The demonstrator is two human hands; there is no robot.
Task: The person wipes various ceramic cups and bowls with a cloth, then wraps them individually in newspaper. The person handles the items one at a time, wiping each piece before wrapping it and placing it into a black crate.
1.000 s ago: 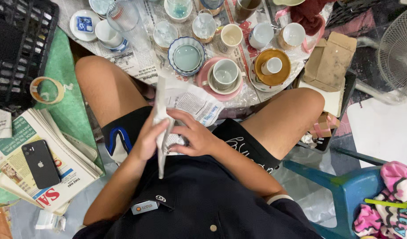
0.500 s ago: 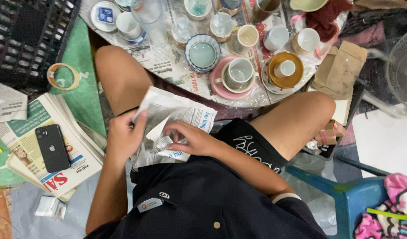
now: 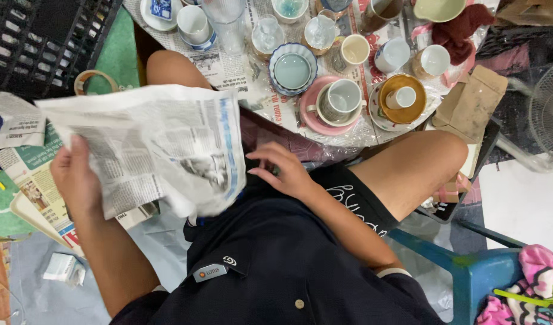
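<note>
1. Your left hand [image 3: 75, 180] grips a crumpled sheet of printed grey newspaper [image 3: 150, 147] along its left edge, thumb on top and fingers curled under, and holds it up in the air over your left thigh.
2. The sheet hangs spread out and creased, its right edge drooping down to your dark navy shirt [image 3: 276, 265] and covering part of your lap.
3. Your right hand [image 3: 285, 171] is released and holds nothing: the fingers are loosely spread and point left, resting on your lap just beside the sheet's right edge. You cannot tell whether the fingertips touch the paper.
4. Ahead of your knees stands a low counter [image 3: 342, 135] covered in newspaper and crowded with crockery.
5. Nearest your right hand is a grey mug on a pink saucer [image 3: 339, 102], with a blue-rimmed scalloped bowl [image 3: 292, 69] just beside it on the left.
6. To the right of the mug, a small white cup sits in a mustard-yellow saucer [image 3: 402, 99].
7. On the floor to your left lies a stack of newspapers [image 3: 33, 186], partly hidden by the raised sheet, with a roll of brown tape [image 3: 93, 81] beyond it near a black plastic crate [image 3: 42, 42].
8. A blue plastic chair [image 3: 469, 271] shows under your right leg.
</note>
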